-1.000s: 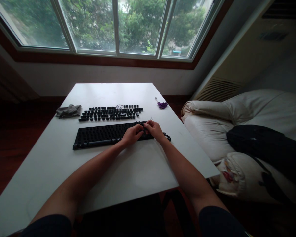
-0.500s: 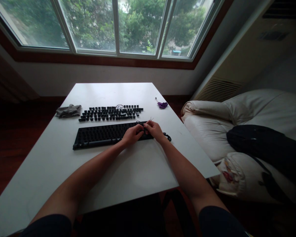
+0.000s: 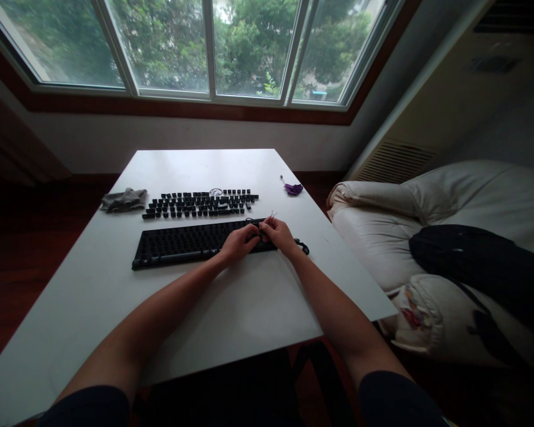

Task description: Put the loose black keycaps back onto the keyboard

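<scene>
A black keyboard (image 3: 182, 242) lies on the white table, most of its keycaps off. Over its right end my left hand (image 3: 239, 242) is closed, thumb and fingers bent together; what they pinch is too small to make out. Right beside it, my right hand (image 3: 279, 233) is closed on a thin wire keycap puller (image 3: 273, 214), whose wire ends stick up above the fingers. The fingertips of both hands nearly meet and hide the keys under them. Behind the keyboard, several black keycaps (image 3: 196, 204) stand in rows.
A grey cloth (image 3: 123, 200) lies at the table's left edge. Near the right edge is a purple cloth-like item (image 3: 293, 189) beside a thin stick. The keyboard's cable (image 3: 302, 247) is bunched at its right end. A pale sofa (image 3: 369, 219) with a black bag (image 3: 476, 261) stands to the right.
</scene>
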### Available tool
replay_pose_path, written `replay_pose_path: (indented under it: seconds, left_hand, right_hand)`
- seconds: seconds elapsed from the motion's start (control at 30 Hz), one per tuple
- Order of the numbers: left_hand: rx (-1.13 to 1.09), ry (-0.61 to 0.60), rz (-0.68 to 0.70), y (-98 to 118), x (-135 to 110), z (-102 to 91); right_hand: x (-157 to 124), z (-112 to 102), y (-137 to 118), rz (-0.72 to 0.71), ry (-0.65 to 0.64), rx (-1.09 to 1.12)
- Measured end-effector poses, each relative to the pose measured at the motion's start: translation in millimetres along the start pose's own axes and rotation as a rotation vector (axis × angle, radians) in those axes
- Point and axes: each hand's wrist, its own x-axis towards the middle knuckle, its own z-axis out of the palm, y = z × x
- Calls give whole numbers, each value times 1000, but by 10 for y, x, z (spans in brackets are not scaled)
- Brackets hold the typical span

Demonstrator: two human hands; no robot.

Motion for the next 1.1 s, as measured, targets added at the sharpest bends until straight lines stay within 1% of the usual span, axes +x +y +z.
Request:
replay_pose_path:
  seconds: [0.4, 0.63, 0.83, 1.1]
  left_hand:
    - [-2, -4, -15, 24, 0, -12]
    - [-6, -12, -14, 20, -2, -13]
    - [0, -7, 7, 7, 1, -11]
    - [12, -6, 1, 10, 1, -16]
  right_hand:
    - [-12, 4, -38, 18, 3, -29]
    - [-4, -4, -2, -3, -5, -12]
    - [-7, -5, -4, 3, -7, -6]
    - [-7, 3, -6, 10, -2, -13]
